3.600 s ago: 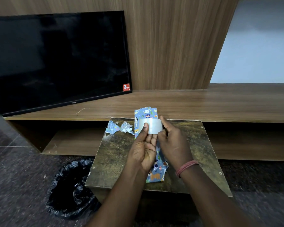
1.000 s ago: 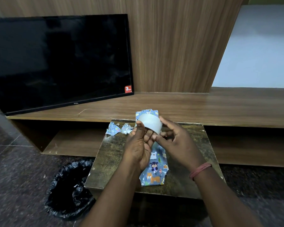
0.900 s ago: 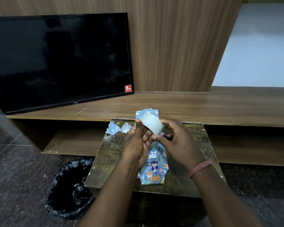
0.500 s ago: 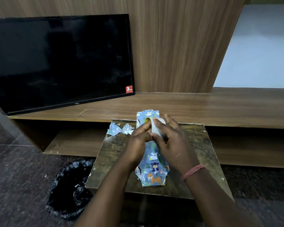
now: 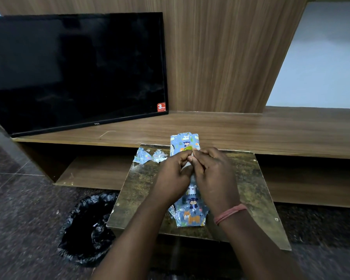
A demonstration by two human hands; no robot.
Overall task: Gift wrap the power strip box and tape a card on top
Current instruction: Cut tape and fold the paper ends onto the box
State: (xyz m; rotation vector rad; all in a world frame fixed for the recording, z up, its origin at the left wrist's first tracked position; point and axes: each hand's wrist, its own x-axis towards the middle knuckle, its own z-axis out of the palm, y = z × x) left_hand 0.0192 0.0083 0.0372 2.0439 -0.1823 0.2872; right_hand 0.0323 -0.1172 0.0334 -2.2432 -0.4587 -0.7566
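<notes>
Head view: wrapped box lies lengthwise in middle of small table, far end just past table edge.

Left hand and right hand meet above box, fingers curled, pinching small pale item between them — tape or card, cannot tell.

Paper scraps beside box.

Box probably light and stiff, paper glossy, may slip — better hold by long edges.

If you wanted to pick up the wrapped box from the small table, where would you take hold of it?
Probably across the long sides of the wrapped box, coming from above near its bare near end. It lies flat and narrow, lengthwise away from the person, and both hands cover its middle. The crumpled end folds look a poor hold.
</notes>
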